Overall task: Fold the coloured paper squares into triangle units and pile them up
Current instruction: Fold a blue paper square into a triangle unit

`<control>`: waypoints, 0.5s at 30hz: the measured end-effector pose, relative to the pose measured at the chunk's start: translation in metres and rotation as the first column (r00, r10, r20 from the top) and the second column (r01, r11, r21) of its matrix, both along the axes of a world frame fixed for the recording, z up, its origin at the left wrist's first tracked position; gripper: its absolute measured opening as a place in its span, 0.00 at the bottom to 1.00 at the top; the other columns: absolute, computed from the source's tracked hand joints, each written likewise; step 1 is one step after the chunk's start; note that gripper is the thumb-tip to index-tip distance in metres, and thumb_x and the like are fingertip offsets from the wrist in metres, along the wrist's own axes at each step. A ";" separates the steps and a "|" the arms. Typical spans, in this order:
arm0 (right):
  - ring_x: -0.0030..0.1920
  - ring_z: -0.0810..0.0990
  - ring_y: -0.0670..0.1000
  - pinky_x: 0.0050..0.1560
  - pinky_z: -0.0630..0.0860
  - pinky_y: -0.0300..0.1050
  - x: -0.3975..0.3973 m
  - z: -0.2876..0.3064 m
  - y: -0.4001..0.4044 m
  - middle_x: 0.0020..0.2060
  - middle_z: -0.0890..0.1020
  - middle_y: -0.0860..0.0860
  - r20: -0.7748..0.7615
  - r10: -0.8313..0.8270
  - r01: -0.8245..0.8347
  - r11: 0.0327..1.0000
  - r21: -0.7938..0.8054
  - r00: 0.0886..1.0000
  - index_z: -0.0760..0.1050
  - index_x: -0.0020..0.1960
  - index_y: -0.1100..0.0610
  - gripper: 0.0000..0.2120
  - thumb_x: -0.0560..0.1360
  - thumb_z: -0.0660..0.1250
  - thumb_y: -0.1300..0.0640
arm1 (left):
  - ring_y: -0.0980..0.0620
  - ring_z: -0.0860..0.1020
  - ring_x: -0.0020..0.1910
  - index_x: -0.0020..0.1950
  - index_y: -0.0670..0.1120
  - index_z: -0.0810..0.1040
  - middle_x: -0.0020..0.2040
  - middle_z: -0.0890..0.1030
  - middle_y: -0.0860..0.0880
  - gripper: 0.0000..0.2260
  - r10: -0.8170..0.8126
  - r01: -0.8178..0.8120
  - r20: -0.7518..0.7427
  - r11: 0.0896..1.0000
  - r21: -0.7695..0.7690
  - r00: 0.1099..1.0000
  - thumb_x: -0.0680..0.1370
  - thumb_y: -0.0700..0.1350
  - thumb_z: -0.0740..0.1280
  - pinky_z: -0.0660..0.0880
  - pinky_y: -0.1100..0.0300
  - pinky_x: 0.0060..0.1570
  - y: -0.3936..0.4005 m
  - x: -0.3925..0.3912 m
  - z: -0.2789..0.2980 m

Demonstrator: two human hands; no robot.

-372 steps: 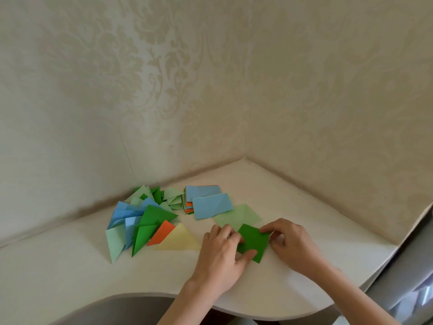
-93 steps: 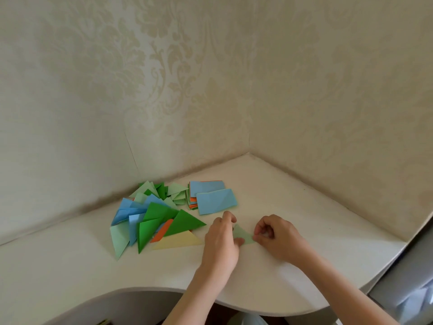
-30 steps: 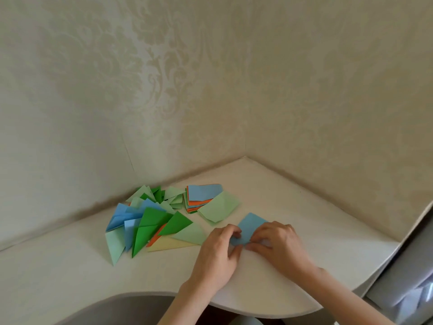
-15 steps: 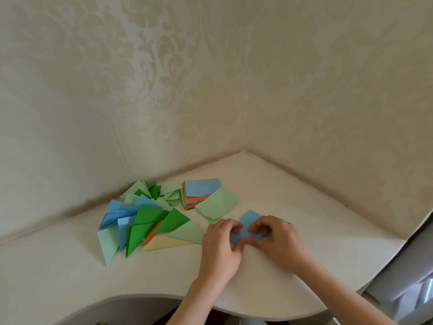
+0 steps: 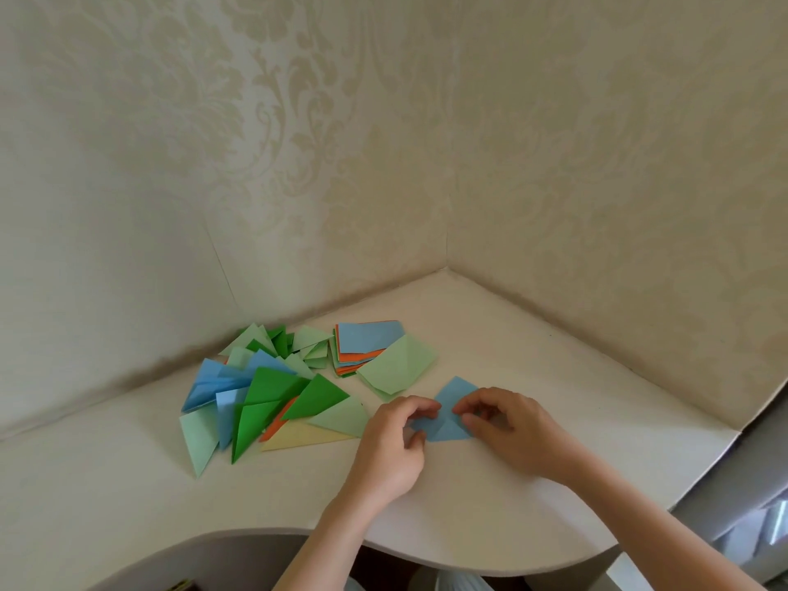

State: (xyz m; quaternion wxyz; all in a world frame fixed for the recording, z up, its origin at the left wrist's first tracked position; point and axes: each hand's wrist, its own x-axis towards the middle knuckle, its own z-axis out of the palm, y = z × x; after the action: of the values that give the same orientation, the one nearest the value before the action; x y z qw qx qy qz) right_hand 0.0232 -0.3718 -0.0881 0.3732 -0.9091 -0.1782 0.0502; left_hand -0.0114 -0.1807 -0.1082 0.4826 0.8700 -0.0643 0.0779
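Compared with the frame half a second earlier, the blue paper [image 5: 447, 413] lies in the same place on the table [image 5: 533, 484], between the two hands, but more of its surface now shows: the far corner points away from the person and a crease runs toward the near edge. The left hand [image 5: 392, 445] has its fingers [image 5: 420, 409] curled over the left corner of the blue paper and grips it there. The right hand [image 5: 507, 432] has its fingers curled on the right side of the sheet and pinches that edge; both hands rest low on the table surface. Twelve seconds ago the sheet under the hands was dark green; a dark green triangle and a light green triangle [image 5: 341, 418] now lie on the near right side of the pile of folded triangles [image 5: 251, 394], which spreads to the left of the hands. The stack of unfolded squares [image 5: 366, 345] sits farther back, with a light green sheet [image 5: 398, 364] overlapping its right near corner, just beyond the hands and apart from them. The two papered walls [image 5: 298, 164] meet at the far corner of the table. The curved near edge of the table runs below the wrists, and the right edge lies well apart from the right hand. Bare table surface extends to the right of the hands and toward the far corner.
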 end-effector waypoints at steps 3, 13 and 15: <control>0.43 0.74 0.39 0.50 0.70 0.37 -0.005 -0.008 0.005 0.43 0.76 0.38 0.130 0.006 0.003 0.998 -0.069 0.991 0.76 0.46 0.43 0.02 0.74 0.68 0.47 | 0.65 0.73 0.57 0.57 0.51 0.77 0.55 0.79 0.56 0.24 -0.058 0.058 -0.004 0.998 -0.020 0.998 0.69 0.29 0.61 0.65 0.76 0.56 0.004 -0.004 0.003; 0.45 0.76 0.40 0.46 0.69 0.30 -0.001 0.007 0.001 0.46 0.78 0.43 0.133 0.187 -0.185 0.982 -0.029 0.973 0.77 0.47 0.51 0.04 0.77 0.66 0.53 | 0.57 0.71 0.51 0.50 0.47 0.79 0.49 0.77 0.55 0.14 -0.102 -0.015 0.294 0.930 0.368 0.950 0.69 0.34 0.66 0.67 0.70 0.51 0.005 -0.010 0.003; 0.47 0.77 0.40 0.48 0.70 0.30 0.001 0.003 -0.002 0.46 0.79 0.42 0.175 0.199 -0.196 0.980 -0.036 0.964 0.78 0.47 0.50 0.03 0.75 0.69 0.52 | 0.55 0.72 0.47 0.46 0.47 0.79 0.45 0.78 0.54 0.10 -0.097 -0.032 0.312 0.923 0.384 0.945 0.69 0.35 0.67 0.69 0.66 0.46 0.006 -0.013 0.004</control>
State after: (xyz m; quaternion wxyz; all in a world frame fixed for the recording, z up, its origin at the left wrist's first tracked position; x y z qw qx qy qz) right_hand 0.0242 -0.3733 -0.0851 0.3404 -0.8911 -0.3002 0.0074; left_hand -0.0241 -0.1752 -0.1047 0.2866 0.9215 -0.1717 0.1982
